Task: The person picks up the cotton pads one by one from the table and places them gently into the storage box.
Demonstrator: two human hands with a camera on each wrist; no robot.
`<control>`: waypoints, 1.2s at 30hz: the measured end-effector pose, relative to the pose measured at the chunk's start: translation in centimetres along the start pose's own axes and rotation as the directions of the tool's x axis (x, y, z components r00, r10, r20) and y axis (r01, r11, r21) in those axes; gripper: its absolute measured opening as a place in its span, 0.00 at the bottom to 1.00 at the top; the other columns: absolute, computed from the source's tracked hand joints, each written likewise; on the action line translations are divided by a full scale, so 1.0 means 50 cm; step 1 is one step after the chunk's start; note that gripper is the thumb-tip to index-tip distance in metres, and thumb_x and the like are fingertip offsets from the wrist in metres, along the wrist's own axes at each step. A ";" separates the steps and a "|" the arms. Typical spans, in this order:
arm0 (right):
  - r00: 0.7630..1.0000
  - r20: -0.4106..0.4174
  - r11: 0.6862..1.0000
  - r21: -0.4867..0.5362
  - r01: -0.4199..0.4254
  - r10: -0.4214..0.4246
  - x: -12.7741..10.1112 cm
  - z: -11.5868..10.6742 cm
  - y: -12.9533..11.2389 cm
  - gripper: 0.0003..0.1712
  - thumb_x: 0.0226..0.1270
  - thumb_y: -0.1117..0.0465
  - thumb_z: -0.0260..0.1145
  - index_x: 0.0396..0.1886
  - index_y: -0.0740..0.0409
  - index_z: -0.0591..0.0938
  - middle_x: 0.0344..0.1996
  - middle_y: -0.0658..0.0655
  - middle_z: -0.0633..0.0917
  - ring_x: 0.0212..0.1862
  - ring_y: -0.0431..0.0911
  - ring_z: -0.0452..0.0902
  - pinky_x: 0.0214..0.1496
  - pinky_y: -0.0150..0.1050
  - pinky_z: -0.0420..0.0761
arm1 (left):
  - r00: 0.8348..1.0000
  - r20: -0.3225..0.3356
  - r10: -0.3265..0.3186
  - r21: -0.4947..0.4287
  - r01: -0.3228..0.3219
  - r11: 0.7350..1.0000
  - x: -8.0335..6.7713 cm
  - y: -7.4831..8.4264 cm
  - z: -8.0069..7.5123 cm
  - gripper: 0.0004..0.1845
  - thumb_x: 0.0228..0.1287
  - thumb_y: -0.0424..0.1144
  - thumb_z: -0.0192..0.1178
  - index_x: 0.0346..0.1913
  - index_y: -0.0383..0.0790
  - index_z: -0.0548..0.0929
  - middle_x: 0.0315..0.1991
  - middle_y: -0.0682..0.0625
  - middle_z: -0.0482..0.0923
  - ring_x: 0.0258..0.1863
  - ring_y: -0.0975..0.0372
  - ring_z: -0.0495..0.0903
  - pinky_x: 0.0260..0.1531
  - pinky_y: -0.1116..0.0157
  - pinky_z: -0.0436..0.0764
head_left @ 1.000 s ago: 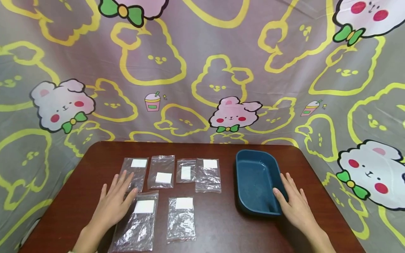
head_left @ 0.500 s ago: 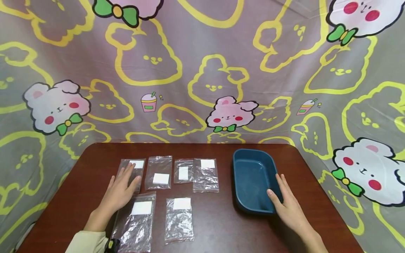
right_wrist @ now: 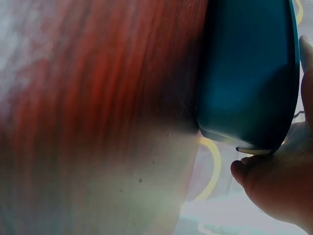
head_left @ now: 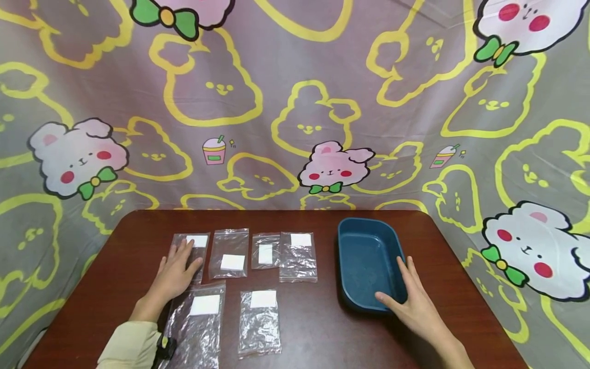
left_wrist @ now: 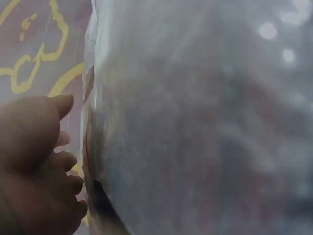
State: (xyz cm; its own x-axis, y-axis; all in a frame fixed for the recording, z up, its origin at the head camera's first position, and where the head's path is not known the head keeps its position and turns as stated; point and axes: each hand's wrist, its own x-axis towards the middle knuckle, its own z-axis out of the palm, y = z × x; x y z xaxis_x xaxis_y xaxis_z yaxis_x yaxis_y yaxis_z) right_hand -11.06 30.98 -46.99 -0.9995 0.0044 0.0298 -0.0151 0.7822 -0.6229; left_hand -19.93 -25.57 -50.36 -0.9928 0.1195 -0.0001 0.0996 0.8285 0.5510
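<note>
My left hand lies over the far-left clear zip bag, its fingers extended just left of the white label. In the left wrist view, blurred clear plastic fills most of the picture beside the hand. A dark blue rectangular tub stands at the right. At its near right corner is my right hand, thumb spread out over the near rim and fingers along the outer right side. The right wrist view has the thumb close under the tub's corner.
Along the back row are three more labelled zip bags: a medium bag, a small bag and another medium one. A large bag and a smaller bag lie nearer. A patterned curtain surrounds the brown table.
My left hand has moved forward from near the large bag onto the far-left bag. My right thumb has spread down to the tub's near rim. The view has shifted slightly.
</note>
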 end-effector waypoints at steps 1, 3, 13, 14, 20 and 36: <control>1.000 0.005 1.000 -0.003 0.000 0.000 -0.001 0.001 0.001 0.64 0.61 0.39 0.73 0.83 0.54 0.44 0.80 0.66 0.36 0.75 0.74 0.45 0.62 0.79 0.58 | 1.000 0.003 0.003 0.000 -0.003 1.000 0.001 -0.002 0.001 0.39 0.79 0.52 0.48 0.78 0.28 0.51 0.76 0.25 0.40 0.74 0.29 0.36 0.67 0.29 0.36; 1.000 0.011 1.000 -0.011 0.001 -0.001 -0.002 0.002 0.001 0.65 0.59 0.38 0.74 0.83 0.54 0.44 0.80 0.66 0.36 0.75 0.74 0.45 0.62 0.78 0.59 | 1.000 0.007 0.008 -0.001 -0.008 1.000 0.002 -0.005 0.002 0.38 0.79 0.50 0.50 0.78 0.27 0.51 0.76 0.24 0.40 0.74 0.29 0.36 0.67 0.29 0.37; 1.000 0.025 1.000 -0.024 -0.005 0.006 -0.003 0.002 0.003 0.68 0.57 0.35 0.74 0.82 0.56 0.43 0.80 0.66 0.36 0.74 0.74 0.46 0.61 0.78 0.59 | 0.999 0.034 0.006 -0.001 -0.006 1.000 0.002 -0.007 0.001 0.37 0.78 0.44 0.52 0.77 0.25 0.51 0.76 0.24 0.39 0.74 0.30 0.35 0.69 0.32 0.34; 1.000 0.026 1.000 -0.025 -0.007 0.008 -0.003 0.002 0.003 0.68 0.57 0.35 0.74 0.82 0.56 0.43 0.80 0.66 0.36 0.74 0.74 0.46 0.61 0.78 0.59 | 0.999 0.032 0.007 -0.005 -0.007 1.000 0.002 -0.007 0.002 0.37 0.78 0.44 0.51 0.77 0.25 0.51 0.76 0.24 0.39 0.74 0.30 0.35 0.69 0.32 0.34; 0.999 0.037 0.999 -0.026 -0.020 0.021 0.000 -0.001 0.001 0.67 0.58 0.34 0.73 0.83 0.55 0.44 0.80 0.65 0.35 0.74 0.74 0.46 0.61 0.78 0.59 | 1.000 0.018 0.025 -0.038 -0.024 0.999 0.006 -0.011 0.008 0.34 0.78 0.38 0.49 0.76 0.23 0.52 0.75 0.22 0.39 0.74 0.29 0.35 0.69 0.32 0.34; 0.999 0.029 0.999 -0.035 -0.017 0.018 -0.002 0.001 0.001 0.66 0.58 0.33 0.72 0.83 0.54 0.46 0.80 0.64 0.36 0.74 0.74 0.47 0.62 0.78 0.60 | 1.000 -0.020 0.020 0.006 -0.020 1.000 0.008 -0.014 0.013 0.28 0.76 0.29 0.44 0.73 0.18 0.54 0.74 0.22 0.45 0.73 0.29 0.42 0.70 0.33 0.42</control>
State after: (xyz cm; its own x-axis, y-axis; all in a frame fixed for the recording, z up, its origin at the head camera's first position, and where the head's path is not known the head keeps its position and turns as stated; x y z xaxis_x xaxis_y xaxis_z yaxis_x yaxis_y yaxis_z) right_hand -10.96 30.97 -47.08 -1.0000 0.0003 -0.0039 0.0026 0.8032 -0.5958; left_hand -20.34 -25.74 -51.27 -0.9917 0.1254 0.0278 0.1202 0.8291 0.5460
